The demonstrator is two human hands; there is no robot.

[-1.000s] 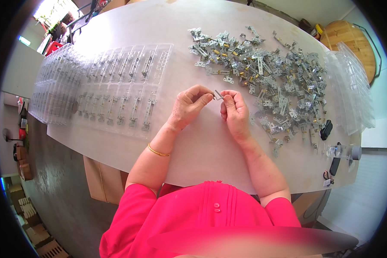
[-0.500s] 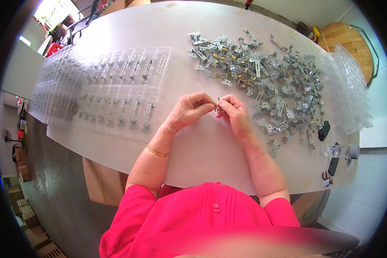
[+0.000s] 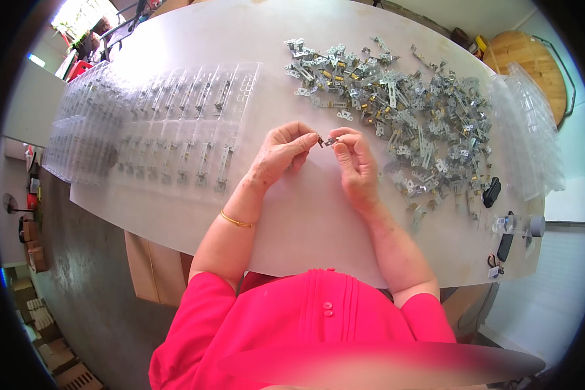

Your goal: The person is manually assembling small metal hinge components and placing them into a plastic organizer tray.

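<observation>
My left hand (image 3: 281,156) and my right hand (image 3: 356,162) meet above the white table (image 3: 305,221), both pinching one small metal bracket piece (image 3: 327,140) between their fingertips. A big heap of similar silver and brass metal parts (image 3: 409,123) lies just to the right of my right hand. Left of my left hand lie clear plastic trays (image 3: 182,130) with narrow slots, some holding metal pieces.
More stacked clear trays (image 3: 533,136) sit at the table's right end. Near the right front edge lie a small black object (image 3: 492,192), a dark fob with keys (image 3: 504,248) and a clear cap-like item (image 3: 534,225). A cardboard box (image 3: 155,270) stands under the table.
My hands drew closer together and slid slightly toward me, fingertips now joined on the small metal piece.
</observation>
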